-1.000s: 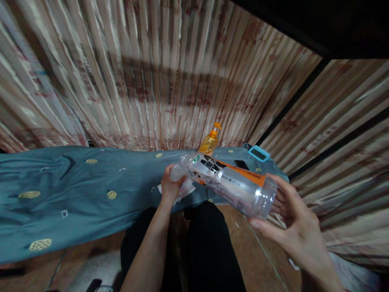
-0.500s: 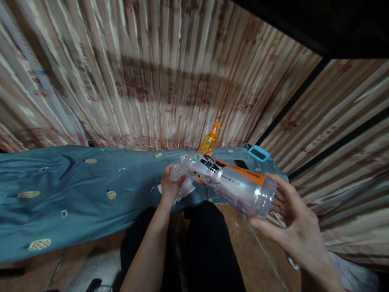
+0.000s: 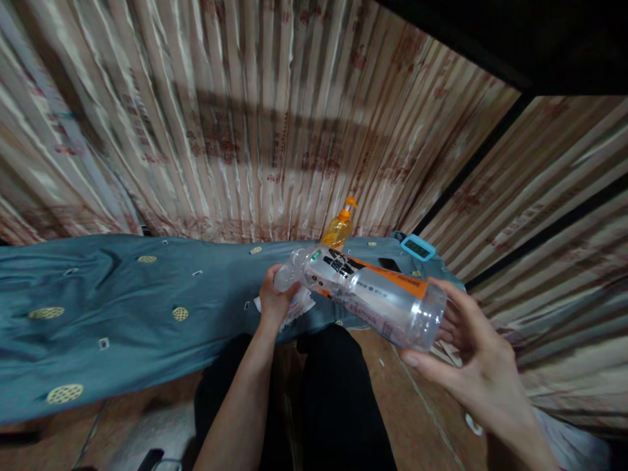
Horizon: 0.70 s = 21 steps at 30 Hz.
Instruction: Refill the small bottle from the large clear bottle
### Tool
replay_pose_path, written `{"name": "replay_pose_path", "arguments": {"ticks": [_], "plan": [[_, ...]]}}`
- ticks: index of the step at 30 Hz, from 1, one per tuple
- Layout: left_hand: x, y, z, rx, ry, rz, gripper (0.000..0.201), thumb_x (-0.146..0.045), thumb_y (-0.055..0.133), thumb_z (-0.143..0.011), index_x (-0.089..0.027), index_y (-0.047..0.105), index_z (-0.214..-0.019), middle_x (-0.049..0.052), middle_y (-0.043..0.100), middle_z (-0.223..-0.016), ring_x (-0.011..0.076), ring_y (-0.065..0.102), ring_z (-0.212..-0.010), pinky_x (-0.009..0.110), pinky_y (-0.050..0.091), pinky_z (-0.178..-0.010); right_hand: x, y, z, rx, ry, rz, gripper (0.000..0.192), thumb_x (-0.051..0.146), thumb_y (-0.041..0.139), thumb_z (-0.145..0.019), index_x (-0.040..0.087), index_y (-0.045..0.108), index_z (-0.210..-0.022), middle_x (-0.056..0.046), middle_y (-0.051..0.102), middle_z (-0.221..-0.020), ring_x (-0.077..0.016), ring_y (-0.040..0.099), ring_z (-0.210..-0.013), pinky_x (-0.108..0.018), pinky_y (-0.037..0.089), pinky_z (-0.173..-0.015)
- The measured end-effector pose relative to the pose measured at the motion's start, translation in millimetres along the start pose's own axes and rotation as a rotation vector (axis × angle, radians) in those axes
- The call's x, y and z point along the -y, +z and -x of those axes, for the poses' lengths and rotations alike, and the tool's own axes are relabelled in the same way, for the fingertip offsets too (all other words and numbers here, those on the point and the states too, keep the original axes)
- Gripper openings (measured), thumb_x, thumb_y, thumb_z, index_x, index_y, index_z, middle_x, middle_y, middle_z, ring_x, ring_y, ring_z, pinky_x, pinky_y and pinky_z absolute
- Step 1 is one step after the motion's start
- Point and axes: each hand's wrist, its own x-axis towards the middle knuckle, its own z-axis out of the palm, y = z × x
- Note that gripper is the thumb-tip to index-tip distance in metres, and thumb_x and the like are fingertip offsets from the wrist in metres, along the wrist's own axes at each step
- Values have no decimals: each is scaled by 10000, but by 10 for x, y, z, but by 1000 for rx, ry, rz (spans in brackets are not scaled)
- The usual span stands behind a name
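Note:
A large clear plastic bottle with an orange, silver and black label is held slanting, its base toward the right and its narrow end toward the left. My right hand curves round the base, thumb below and fingers on the far side. My left hand is closed round a small translucent container that meets the bottle's narrow end; whether the two are joined I cannot tell. Under the left hand lies a crumpled white plastic wrapper. No liquid shows in the bottle.
Behind the bottle stands a yellow pump bottle on a teal pineapple-print cloth. A blue-framed digital clock and a dark flat object sit to its right. Pleated curtains hang behind; tiled floor lies below.

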Motion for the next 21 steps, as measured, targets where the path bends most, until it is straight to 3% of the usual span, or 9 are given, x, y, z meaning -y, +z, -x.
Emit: {"name": "replay_pose_path", "arguments": {"ticks": [21], "plan": [[44,13,-10,-10,6,-9,451,-333,741,-615,-224,614,-1034,31,723,-1009,238,674,-925,361,519,-835,-1,-15,-16,10,-16,28,855,491,845,-727,329,447,-1467,-67,665,-1334,-261,706,-1127,-278,630,-819]]}}
